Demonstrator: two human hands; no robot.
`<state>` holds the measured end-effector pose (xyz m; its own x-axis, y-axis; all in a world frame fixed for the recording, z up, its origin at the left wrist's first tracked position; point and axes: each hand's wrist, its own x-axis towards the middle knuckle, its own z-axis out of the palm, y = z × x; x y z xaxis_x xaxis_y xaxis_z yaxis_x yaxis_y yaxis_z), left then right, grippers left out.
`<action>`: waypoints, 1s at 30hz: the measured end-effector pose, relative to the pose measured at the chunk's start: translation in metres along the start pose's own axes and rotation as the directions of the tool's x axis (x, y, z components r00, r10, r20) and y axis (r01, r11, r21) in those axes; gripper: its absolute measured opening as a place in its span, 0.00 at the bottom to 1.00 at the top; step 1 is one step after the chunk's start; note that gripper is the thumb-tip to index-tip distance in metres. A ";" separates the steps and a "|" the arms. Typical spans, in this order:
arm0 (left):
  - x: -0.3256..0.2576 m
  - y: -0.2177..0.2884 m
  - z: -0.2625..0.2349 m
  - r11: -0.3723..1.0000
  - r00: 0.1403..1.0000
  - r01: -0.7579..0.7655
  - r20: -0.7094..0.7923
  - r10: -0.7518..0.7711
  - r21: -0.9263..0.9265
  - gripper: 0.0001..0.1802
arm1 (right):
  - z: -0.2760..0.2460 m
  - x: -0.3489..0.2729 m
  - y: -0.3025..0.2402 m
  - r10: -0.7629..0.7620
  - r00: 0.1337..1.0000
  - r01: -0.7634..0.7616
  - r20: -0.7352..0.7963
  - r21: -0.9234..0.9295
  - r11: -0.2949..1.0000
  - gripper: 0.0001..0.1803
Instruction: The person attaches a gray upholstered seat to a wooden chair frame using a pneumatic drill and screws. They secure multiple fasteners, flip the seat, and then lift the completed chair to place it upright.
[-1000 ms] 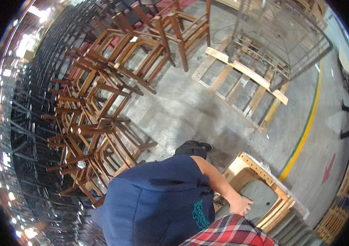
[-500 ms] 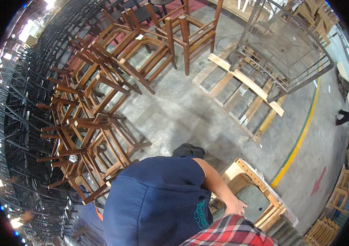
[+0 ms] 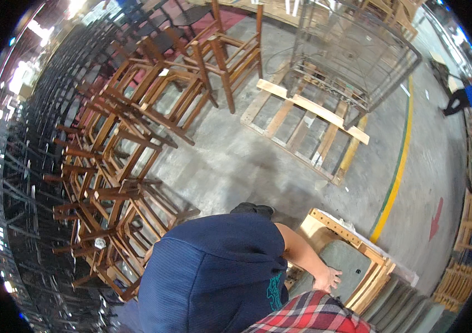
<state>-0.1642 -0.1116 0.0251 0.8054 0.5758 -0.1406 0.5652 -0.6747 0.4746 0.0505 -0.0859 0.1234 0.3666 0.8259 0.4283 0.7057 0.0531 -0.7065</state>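
Neither of my hands shows. Red and black plaid cloth [image 3: 308,316] fills part of the lower edge, with no fingers of mine visible at it. Right in front bends a person in a navy shirt [image 3: 213,272] and dark cap [image 3: 253,208], hiding much of the lower view. That person's bare hand [image 3: 329,279], fingers spread, is over a grey-green panel [image 3: 348,262]. The panel lies within a light wooden frame [image 3: 352,240], which has a row of holes along one rail.
Brown wooden chair frames [image 3: 136,150] crowd the left, beside dark stacked chairs [image 3: 19,183]. A pallet [image 3: 280,119] and a wire cage [image 3: 352,55] stand ahead. Grey padded pieces [image 3: 408,305] sit lower right. Another person [image 3: 471,94] is far right, past a yellow-green floor line [image 3: 397,188].
The whole view has shifted, with the pallet and cage now further left. The bending person's hand has moved slightly right over the panel. The far person shows more fully.
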 end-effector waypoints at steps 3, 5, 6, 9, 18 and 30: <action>0.017 -0.002 0.011 0.998 1.000 -0.022 0.003 0.023 -0.067 0.53 | -0.034 -0.015 -0.005 0.153 0.976 -0.122 -0.156 0.193 0.974 0.14; 0.026 -0.007 0.015 0.997 1.000 -0.025 0.012 0.026 -0.076 0.54 | -0.060 -0.029 -0.004 0.255 0.931 -0.175 -0.260 0.296 0.939 0.14; 0.027 -0.011 0.012 0.997 1.000 -0.009 0.003 0.009 -0.083 0.54 | -0.071 -0.035 -0.005 0.295 0.912 -0.191 -0.284 0.342 0.920 0.14; 0.033 -0.012 -0.002 0.994 0.998 -0.043 0.034 0.046 -0.100 0.56 | -0.104 -0.079 -0.027 0.398 0.777 -0.144 -0.487 0.478 0.866 0.15; 0.087 0.000 0.004 0.986 0.981 -0.168 0.099 0.168 0.000 0.57 | -0.208 -0.212 0.009 0.625 0.438 -0.156 -0.646 0.630 0.760 0.20; 0.082 -0.007 0.000 0.984 0.984 -0.179 -0.004 0.179 0.002 0.53 | -0.190 -0.232 -0.034 0.639 0.363 -0.091 -0.678 0.657 0.748 0.16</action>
<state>-0.1025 -0.0599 0.0103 0.8929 0.4475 -0.0495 0.4120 -0.7679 0.4905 0.0570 -0.3859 0.1547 0.9953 -0.0461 0.0857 0.0962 0.3336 -0.9378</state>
